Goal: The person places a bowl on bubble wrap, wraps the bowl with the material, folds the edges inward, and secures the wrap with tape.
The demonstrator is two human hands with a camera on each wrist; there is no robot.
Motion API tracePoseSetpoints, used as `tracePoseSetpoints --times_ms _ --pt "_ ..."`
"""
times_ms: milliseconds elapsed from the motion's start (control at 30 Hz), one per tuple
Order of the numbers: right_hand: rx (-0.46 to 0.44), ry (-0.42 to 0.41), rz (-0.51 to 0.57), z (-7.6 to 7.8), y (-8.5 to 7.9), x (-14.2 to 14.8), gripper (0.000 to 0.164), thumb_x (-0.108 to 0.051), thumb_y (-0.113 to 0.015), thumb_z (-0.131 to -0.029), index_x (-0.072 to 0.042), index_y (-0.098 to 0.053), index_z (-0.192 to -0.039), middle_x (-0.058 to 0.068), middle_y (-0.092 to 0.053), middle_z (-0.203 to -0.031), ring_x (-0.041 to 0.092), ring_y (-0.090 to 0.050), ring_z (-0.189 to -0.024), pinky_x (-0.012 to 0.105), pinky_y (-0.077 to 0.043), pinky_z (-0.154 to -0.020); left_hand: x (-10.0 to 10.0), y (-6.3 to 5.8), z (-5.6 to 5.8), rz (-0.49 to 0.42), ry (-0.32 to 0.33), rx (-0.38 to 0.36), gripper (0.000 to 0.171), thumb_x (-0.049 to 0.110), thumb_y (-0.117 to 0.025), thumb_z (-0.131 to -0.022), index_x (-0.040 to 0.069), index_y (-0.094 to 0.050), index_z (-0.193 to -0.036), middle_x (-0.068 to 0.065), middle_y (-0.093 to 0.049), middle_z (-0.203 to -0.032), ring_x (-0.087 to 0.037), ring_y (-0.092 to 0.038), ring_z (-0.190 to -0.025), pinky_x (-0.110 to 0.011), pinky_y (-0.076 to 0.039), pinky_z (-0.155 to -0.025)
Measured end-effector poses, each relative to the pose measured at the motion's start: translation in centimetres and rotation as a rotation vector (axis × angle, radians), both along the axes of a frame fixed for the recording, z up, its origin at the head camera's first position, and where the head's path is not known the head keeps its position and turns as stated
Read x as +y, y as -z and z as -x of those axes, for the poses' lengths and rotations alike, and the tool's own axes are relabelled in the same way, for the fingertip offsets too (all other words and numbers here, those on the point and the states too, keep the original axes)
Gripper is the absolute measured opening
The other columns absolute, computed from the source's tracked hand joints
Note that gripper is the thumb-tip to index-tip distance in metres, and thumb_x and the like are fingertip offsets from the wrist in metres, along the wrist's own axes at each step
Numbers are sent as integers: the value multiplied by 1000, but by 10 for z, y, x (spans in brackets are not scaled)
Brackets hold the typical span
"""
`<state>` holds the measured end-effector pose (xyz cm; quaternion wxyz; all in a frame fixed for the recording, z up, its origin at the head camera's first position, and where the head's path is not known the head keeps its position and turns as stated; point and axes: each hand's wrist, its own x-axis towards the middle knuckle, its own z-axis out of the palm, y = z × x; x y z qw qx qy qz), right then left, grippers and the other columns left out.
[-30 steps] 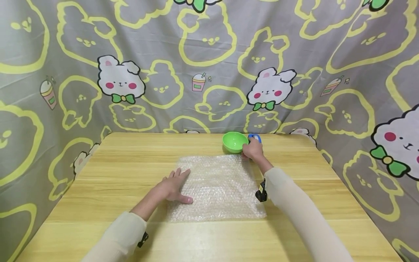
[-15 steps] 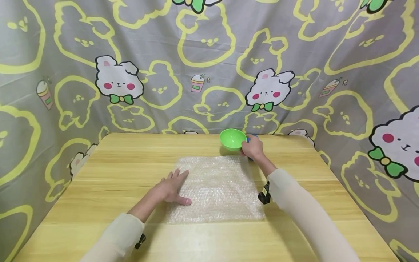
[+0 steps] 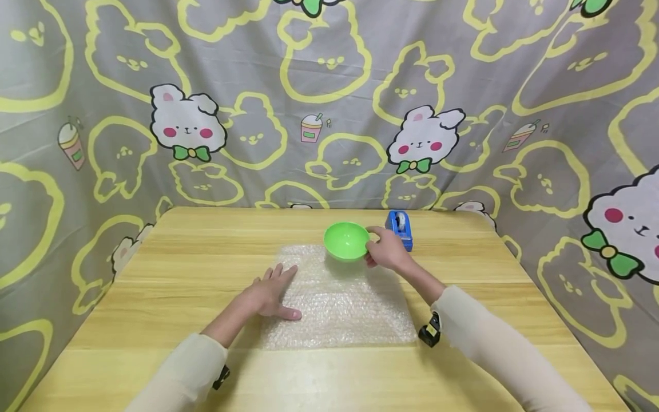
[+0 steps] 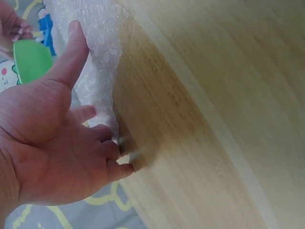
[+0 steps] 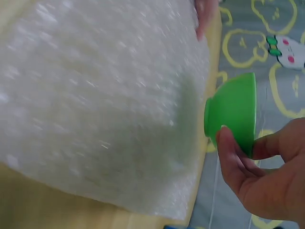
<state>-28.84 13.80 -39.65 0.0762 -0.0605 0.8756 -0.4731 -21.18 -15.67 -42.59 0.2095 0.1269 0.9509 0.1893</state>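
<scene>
A green bowl (image 3: 346, 241) is gripped at its right side by my right hand (image 3: 387, 250). In the right wrist view the bowl (image 5: 233, 112) hangs above the sheet, thumb at its rim and fingers under its side. A sheet of bubble wrap (image 3: 340, 309) lies flat on the table. My left hand (image 3: 270, 294) rests on the sheet's left edge with fingers spread and nearly straight. The left wrist view shows the left hand's palm side (image 4: 57, 148), its fingertips by the edge of the wrap.
A blue tape dispenser (image 3: 400, 229) with a roll in it stands behind the right hand, near the table's back edge. The wooden table (image 3: 206, 246) is bounded by a patterned grey curtain (image 3: 257, 74) at the back and sides.
My right hand has lifted the bowl off its place by the tape dispenser and carried it left and nearer, over the bubble wrap. The dispenser is now uncovered. The left hand has stayed put.
</scene>
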Motion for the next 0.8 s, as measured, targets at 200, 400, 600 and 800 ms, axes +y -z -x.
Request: tracePoseSetpoints --times_ms 200,400,600,800 --pt "-12 -56 -16 -22 8 -5 53 0 -50 -95 4 -45 -148 21 -72 -74 18 -69 -57 43 -63 -63 0 0 0 1 1 4 115 46 -84 -78 9 -15 -163 -31 -6 -166 -54 -8 -152 -68 -9 -120" --pt "-24 -87 -38 -35 15 -8 51 2 -52 -95 3 -48 -146 18 -71 -71 21 -69 -57 39 -62 -59 0 0 0 6 6 6 116 47 -83 -78 10 -14 -163 -31 -5 -166 -54 -7 -152 -68 -9 -120" --pt "-21 -102 -60 -43 18 -11 51 2 -52 -96 0 -49 -147 19 -71 -73 28 -71 -62 39 -62 -60 0 0 1 5 11 8 118 48 -83 -77 10 -14 -163 -31 -5 -165 -54 -7 -151 -69 -9 -120" --pt "0 -106 -88 -46 18 -13 52 0 -52 -96 0 -47 -148 19 -70 -73 28 -70 -63 38 -61 -59 -1 1 1 7 8 0 117 48 -83 -78 10 -13 -164 -31 -4 -166 -54 -6 -152 -68 -8 -120"
